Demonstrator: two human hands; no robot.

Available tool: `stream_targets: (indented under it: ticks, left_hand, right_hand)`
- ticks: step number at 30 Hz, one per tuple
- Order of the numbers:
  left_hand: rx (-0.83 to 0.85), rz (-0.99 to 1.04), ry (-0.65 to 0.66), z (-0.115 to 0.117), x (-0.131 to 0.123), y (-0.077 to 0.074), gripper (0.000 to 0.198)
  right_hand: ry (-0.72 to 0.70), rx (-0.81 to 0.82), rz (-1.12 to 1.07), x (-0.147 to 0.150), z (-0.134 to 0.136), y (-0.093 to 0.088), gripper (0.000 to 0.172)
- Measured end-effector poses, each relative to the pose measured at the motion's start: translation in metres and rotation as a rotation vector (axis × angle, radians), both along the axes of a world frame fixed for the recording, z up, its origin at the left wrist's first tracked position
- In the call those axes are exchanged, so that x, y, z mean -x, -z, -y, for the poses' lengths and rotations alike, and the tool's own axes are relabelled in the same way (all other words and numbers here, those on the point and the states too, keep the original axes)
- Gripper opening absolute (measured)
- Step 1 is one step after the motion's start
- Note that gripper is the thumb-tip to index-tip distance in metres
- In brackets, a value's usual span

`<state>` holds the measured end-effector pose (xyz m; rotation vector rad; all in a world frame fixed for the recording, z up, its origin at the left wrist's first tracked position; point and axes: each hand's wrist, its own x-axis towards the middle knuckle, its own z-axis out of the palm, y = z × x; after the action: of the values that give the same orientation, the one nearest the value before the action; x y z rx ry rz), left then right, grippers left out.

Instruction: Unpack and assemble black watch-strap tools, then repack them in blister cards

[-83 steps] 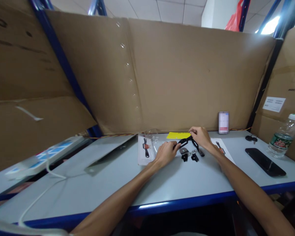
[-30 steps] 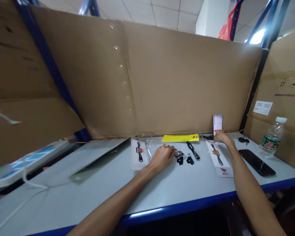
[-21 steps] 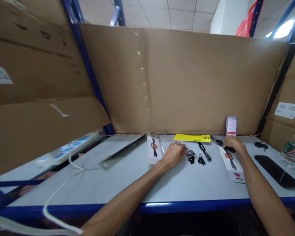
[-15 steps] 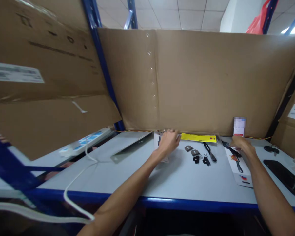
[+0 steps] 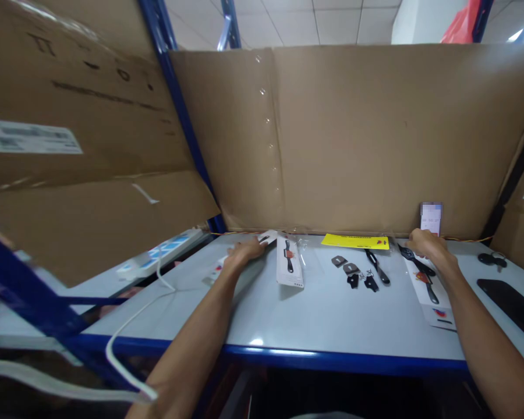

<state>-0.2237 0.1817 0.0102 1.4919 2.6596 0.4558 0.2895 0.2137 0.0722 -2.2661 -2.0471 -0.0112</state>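
My left hand (image 5: 247, 253) is at the back left of the table, fingers closed on a white printed packaging card (image 5: 268, 237), which it partly hides. Just right of it a second printed card (image 5: 289, 262) shows a picture of a spokeshave. My right hand (image 5: 430, 244) curls over a black spokeshave (image 5: 417, 261) at the back right; its fingertips are partly hidden. Beneath that tool lies another printed card (image 5: 436, 305). Between my hands are a black spokeshave body (image 5: 378, 267), two grey blades (image 5: 344, 265), and two small black caps (image 5: 369, 283) with screws.
A yellow label in a clear bag (image 5: 356, 241) lies at the back. A lit phone (image 5: 431, 216) leans on the cardboard wall (image 5: 353, 139). Keys (image 5: 491, 259) and a black case (image 5: 509, 305) are at right. A power strip (image 5: 163, 253) and white cable (image 5: 133, 317) are at left.
My left hand has moved left from the upright printed card to the card beside it, which is now tilted with its printed side showing. My right hand has stayed nearly still.
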Motion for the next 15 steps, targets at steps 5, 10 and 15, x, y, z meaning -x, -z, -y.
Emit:
stream_targets:
  ticks: [5, 10, 15]
  left_hand:
    - [-0.075, 0.113, -0.018, 0.008, 0.025, -0.011, 0.03]
    - [-0.153, 0.259, -0.004, 0.017, 0.024, -0.02, 0.013]
    - [-0.257, 0.339, -0.083, 0.026, 0.014, -0.035, 0.028]
  right_hand:
    - [-0.03, 0.014, 0.007, 0.001, 0.0, 0.0, 0.034]
    - [-0.029, -0.051, -0.008, 0.005, 0.005, -0.002, 0.032]
    - [0.009, -0.142, -0.018, 0.0, 0.007, -0.006, 0.033]
